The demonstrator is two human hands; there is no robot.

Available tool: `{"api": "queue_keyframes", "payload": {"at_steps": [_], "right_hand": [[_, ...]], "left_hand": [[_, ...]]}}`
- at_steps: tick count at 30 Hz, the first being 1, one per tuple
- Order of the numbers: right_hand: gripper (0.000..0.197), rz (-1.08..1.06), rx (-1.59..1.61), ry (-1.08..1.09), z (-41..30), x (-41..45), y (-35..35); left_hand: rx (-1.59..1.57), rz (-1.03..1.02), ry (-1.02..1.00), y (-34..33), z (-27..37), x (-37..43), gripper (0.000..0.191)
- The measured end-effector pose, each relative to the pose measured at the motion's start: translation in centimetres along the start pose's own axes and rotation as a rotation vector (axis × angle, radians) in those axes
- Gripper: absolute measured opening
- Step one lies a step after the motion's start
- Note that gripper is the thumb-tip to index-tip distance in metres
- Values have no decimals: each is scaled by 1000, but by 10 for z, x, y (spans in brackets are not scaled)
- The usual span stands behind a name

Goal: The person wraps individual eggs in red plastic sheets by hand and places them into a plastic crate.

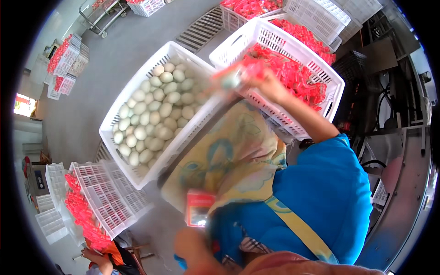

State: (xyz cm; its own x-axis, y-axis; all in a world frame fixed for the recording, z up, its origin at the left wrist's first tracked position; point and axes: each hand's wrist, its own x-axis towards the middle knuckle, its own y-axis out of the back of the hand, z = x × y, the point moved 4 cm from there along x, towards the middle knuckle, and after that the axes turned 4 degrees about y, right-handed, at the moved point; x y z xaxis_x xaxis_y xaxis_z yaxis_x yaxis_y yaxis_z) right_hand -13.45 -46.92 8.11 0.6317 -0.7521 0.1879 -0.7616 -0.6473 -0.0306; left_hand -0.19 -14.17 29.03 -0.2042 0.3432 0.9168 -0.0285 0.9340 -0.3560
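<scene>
My left hand [190, 240], at the lower middle, is blurred and grips a small pack of red-and-clear plastic bags [200, 209] beside my apron. My right hand [263, 80] holds a blurred red-and-clear plastic bag [237, 77] with a pale, egg-like thing in it, between two crates. Left of it stands a white plastic crate [206, 129] with many pale green and cream eggs [154, 117]. Under and beyond my right forearm is another white crate [331, 77], partly filled with red plastic packages [292, 74]. My patterned yellow apron [237, 147] lies over my lap.
More crates of red packages [82, 213] stand at the lower left, upper left and top right. A person's arm [99, 261] shows at the bottom left. A metal cart [103, 17] and floor grate [201, 29] lie beyond; metal machinery [398, 178] stands at the right.
</scene>
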Motion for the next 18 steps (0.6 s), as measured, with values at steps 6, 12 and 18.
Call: {"api": "queue_keyframes", "payload": {"at_steps": [6,12,18], "right_hand": [[26,321,-632,225,56,90,168],[26,228,-993,104,136,130,238],[33,80,-1054,9,176,128,271]], "left_hand": [[167,1,-5,-19,7,-13,60],[429,20,-12,-38,18,-33,61],[738,110,27,-51,31,-54,62]]}}
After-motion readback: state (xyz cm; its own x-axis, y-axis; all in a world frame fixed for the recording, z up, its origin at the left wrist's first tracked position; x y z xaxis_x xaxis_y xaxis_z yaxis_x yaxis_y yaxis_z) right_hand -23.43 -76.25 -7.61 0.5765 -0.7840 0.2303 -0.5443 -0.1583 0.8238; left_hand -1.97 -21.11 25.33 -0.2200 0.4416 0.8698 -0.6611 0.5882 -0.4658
